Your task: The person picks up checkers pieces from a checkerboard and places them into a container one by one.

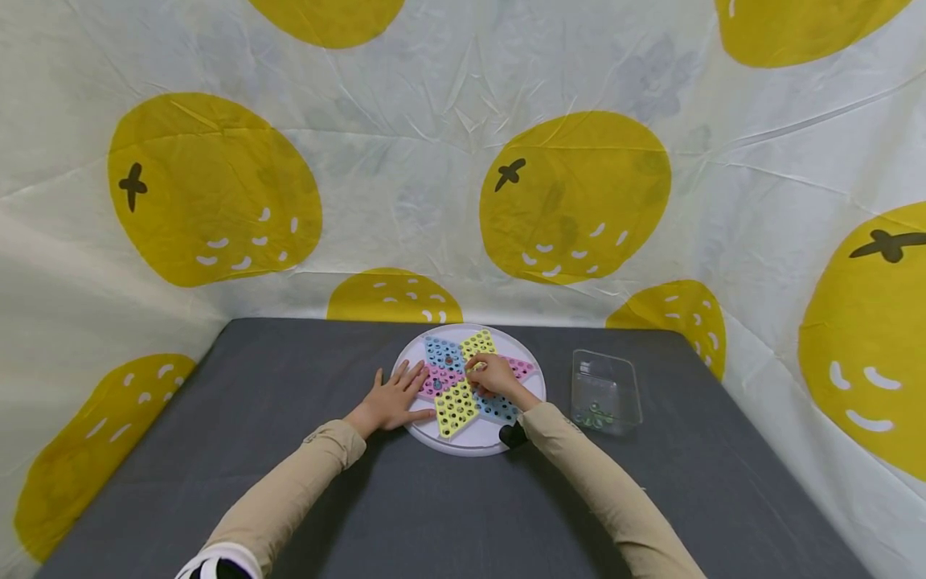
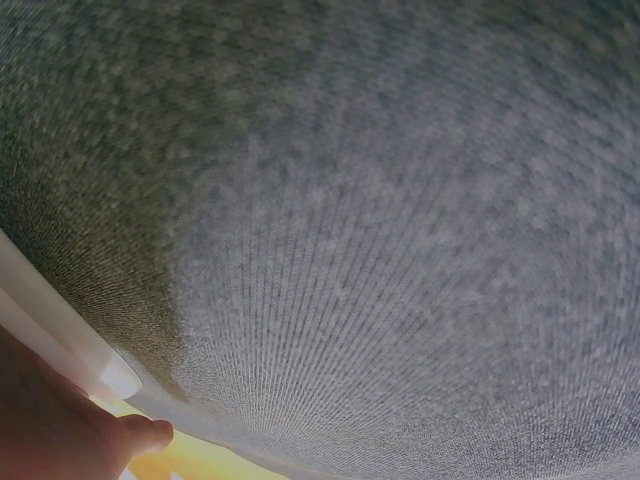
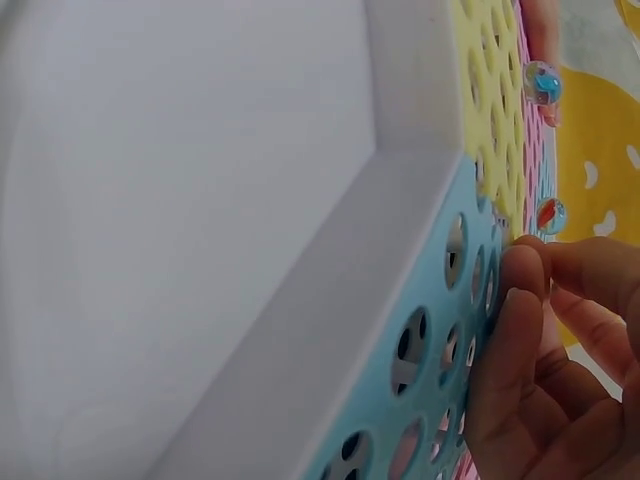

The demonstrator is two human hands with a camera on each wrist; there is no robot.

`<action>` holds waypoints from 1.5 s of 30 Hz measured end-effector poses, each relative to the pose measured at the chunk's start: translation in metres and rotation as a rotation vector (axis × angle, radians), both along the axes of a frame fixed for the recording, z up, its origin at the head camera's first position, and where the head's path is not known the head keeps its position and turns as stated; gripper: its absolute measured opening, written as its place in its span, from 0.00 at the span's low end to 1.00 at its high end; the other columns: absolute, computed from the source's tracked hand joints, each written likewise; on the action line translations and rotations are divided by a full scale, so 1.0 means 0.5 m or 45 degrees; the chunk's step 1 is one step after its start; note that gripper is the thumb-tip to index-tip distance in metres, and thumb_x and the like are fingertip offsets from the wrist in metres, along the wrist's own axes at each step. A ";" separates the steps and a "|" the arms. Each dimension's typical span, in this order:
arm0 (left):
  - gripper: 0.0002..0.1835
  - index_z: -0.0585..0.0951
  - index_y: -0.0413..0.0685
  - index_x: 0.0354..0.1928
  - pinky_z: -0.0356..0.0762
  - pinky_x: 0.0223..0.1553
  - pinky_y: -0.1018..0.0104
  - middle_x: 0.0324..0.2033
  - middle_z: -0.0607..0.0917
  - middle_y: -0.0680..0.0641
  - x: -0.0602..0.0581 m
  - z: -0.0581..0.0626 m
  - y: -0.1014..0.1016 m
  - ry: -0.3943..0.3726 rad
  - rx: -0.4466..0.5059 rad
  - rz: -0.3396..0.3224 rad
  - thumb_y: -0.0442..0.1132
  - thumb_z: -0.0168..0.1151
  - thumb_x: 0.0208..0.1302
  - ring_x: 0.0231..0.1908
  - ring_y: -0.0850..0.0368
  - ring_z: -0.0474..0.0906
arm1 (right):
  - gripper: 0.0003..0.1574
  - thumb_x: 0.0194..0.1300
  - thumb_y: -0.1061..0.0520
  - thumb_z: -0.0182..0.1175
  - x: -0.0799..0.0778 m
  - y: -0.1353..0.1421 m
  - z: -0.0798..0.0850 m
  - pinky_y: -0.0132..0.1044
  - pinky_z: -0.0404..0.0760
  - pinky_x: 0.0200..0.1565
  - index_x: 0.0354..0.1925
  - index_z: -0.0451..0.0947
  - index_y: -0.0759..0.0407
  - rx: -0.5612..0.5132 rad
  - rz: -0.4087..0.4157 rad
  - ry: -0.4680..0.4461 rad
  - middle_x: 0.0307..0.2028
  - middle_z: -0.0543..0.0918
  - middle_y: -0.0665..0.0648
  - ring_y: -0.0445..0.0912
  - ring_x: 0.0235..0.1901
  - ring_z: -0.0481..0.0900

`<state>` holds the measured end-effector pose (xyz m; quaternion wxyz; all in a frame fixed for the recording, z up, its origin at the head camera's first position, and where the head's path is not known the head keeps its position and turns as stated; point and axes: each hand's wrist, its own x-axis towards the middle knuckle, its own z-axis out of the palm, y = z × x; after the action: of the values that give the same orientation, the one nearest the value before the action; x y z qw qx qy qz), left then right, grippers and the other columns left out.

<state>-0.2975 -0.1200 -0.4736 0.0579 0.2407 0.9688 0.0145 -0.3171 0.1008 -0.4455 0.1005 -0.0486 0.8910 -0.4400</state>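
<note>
A round white Chinese checkers board (image 1: 463,450) lies on the table, its star of yellow, pink and blue sections full of holes. My left hand (image 1: 393,400) rests on the board's left edge, fingers spread; its thumb (image 2: 148,434) shows low in the left wrist view. Over the star's middle, my right hand (image 1: 492,376) has thumb and forefinger brought together close at the holes. In the right wrist view the fingertips hide what lies between them, so I cannot tell whether they pinch a marble. A blue-swirled marble (image 3: 543,83) and a red-swirled marble (image 3: 552,216) sit on the board beyond.
To the board's right stands a clear plastic tray (image 1: 606,370) with several green glass marbles (image 1: 595,416) at its near end. A dark grey cloth (image 1: 463,515) covers the table. Behind it hangs a white curtain (image 1: 405,161) with yellow fruit shapes.
</note>
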 end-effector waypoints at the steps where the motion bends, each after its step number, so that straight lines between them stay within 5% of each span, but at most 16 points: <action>1: 0.47 0.43 0.56 0.70 0.41 0.61 0.36 0.70 0.43 0.54 0.000 0.001 0.000 -0.001 -0.002 0.000 0.73 0.39 0.54 0.70 0.50 0.37 | 0.12 0.59 0.57 0.56 0.001 0.000 0.001 0.31 0.72 0.16 0.42 0.77 0.60 -0.010 0.002 0.002 0.20 0.81 0.57 0.42 0.13 0.73; 21: 0.47 0.44 0.56 0.70 0.41 0.61 0.36 0.70 0.43 0.54 0.002 -0.002 0.002 -0.009 0.008 0.012 0.72 0.39 0.54 0.70 0.50 0.36 | 0.12 0.61 0.56 0.55 0.009 0.018 0.005 0.32 0.74 0.19 0.42 0.75 0.61 -0.047 0.011 -0.061 0.24 0.80 0.57 0.42 0.16 0.74; 45: 0.47 0.43 0.56 0.70 0.39 0.61 0.36 0.70 0.42 0.55 -0.003 -0.005 0.000 -0.009 0.006 0.006 0.73 0.39 0.54 0.70 0.50 0.35 | 0.18 0.63 0.53 0.52 0.061 0.097 0.065 0.40 0.78 0.23 0.48 0.72 0.62 0.010 0.006 -0.015 0.32 0.83 0.66 0.52 0.24 0.82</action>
<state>-0.2989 -0.1203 -0.4763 0.0607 0.2385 0.9691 0.0176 -0.2866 0.1494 -0.4128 0.1068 -0.0479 0.8920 -0.4366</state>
